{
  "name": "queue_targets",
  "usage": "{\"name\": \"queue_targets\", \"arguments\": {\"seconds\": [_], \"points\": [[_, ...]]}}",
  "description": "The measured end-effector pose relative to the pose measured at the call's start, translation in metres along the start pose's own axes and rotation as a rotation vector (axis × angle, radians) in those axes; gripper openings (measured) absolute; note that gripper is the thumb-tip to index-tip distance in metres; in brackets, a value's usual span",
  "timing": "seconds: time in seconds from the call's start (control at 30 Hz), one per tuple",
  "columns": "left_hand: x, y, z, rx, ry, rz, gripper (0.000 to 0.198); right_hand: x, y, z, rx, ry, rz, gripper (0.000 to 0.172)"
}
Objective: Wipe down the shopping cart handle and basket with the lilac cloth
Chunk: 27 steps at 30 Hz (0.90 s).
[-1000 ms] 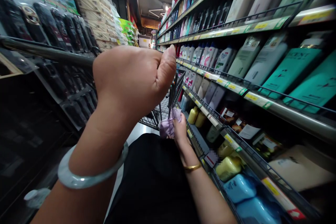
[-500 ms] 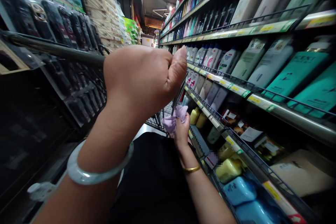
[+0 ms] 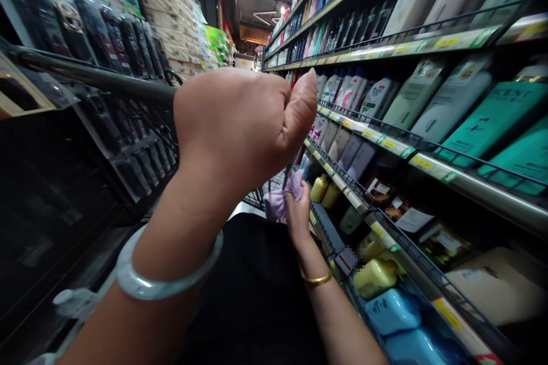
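My left hand (image 3: 233, 117) is closed around the dark handle (image 3: 98, 75) of a shopping cart, its thumb pointing up. A pale bangle (image 3: 158, 285) circles that wrist. Lower down and farther right, my right hand (image 3: 298, 212) grips a crumpled light purple cloth (image 3: 276, 202) beside the cart's wire basket (image 3: 256, 198). Its fingertips are partly hidden by the cloth. A gold bracelet (image 3: 317, 280) is on the right wrist. Much of the cart lies hidden behind my left hand and forearm.
Shelves with price strips (image 3: 432, 168) run along the right, holding green bottles (image 3: 479, 120), yellow bottles (image 3: 375, 278) and blue bottles (image 3: 394, 311). Packaged dark goods (image 3: 115, 40) hang on the left, before stacked boxes (image 3: 165, 11). A clear plastic bottle (image 3: 77, 302) is at lower left.
The view has shifted slightly, so my left hand and the shelves appear a little farther right. Both hands keep their holds; the purple cloth has changed shape a little.
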State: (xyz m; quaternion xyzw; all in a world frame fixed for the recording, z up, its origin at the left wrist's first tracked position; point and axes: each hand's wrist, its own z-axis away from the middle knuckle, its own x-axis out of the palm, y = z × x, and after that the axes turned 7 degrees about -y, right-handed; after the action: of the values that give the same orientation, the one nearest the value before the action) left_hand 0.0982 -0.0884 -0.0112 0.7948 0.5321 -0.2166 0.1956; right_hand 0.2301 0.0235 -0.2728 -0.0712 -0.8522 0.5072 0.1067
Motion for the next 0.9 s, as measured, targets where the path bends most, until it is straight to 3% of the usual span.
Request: {"name": "queue_targets", "arguments": {"seconds": [0.13,0.2,0.33,0.43,0.57,0.67,0.73,0.8,0.87,0.9], "points": [[-0.001,0.003,-0.001,-0.086,-0.034,-0.020,0.058,0.000,-0.022,-0.003,-0.177,-0.003,-0.032,0.053],[-0.002,0.005,-0.002,-0.115,-0.060,-0.032,0.059,-0.001,-0.018,-0.004,-0.233,0.001,-0.039,0.053],[-0.003,0.005,-0.003,-0.107,-0.108,-0.095,0.066,-0.002,0.010,-0.004,0.038,0.021,-0.070,0.053],[-0.002,0.005,-0.003,-0.073,-0.084,-0.123,0.070,-0.001,0.005,-0.001,0.140,0.058,-0.121,0.053],[-0.002,0.005,-0.002,-0.072,-0.062,-0.153,0.071,-0.002,-0.034,0.001,-0.161,0.052,-0.121,0.053],[-0.002,0.006,-0.001,-0.060,-0.051,-0.117,0.066,-0.005,-0.039,0.000,-0.339,0.047,-0.038,0.051],[-0.002,0.005,0.000,-0.040,-0.030,-0.106,0.062,-0.005,-0.026,-0.002,-0.262,0.031,-0.022,0.052],[-0.002,0.003,0.000,-0.026,-0.016,-0.101,0.060,-0.004,-0.014,-0.004,-0.060,0.026,-0.044,0.053],[-0.001,0.002,0.000,-0.004,-0.010,-0.078,0.061,-0.003,-0.017,-0.003,0.063,0.025,-0.067,0.053],[-0.001,0.001,0.000,0.008,-0.003,-0.061,0.062,-0.003,-0.026,-0.001,0.047,0.027,-0.076,0.052]]}}
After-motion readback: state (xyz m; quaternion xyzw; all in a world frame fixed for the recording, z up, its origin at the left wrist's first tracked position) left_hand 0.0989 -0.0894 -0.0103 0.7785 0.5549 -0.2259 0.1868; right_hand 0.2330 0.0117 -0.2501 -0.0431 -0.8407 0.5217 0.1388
